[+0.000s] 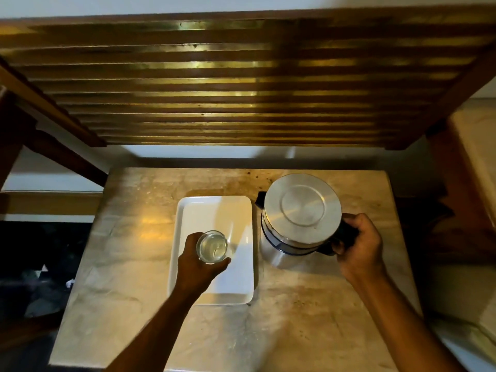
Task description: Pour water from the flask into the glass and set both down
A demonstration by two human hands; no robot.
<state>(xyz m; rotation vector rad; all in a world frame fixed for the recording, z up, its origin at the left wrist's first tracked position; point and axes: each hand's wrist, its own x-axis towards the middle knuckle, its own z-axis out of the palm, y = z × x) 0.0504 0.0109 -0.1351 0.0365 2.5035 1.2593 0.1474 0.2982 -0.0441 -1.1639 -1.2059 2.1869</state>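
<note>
Water sits in the glass (212, 247), so the pour looks done. The left hand (200, 263) grips the glass over the tray (185, 210), and the right hand (359, 248) is closed on the handle of the upright flask (300, 218) on the table (295, 318). Letting go is what's left, though I can't tell if either has landed.
</note>
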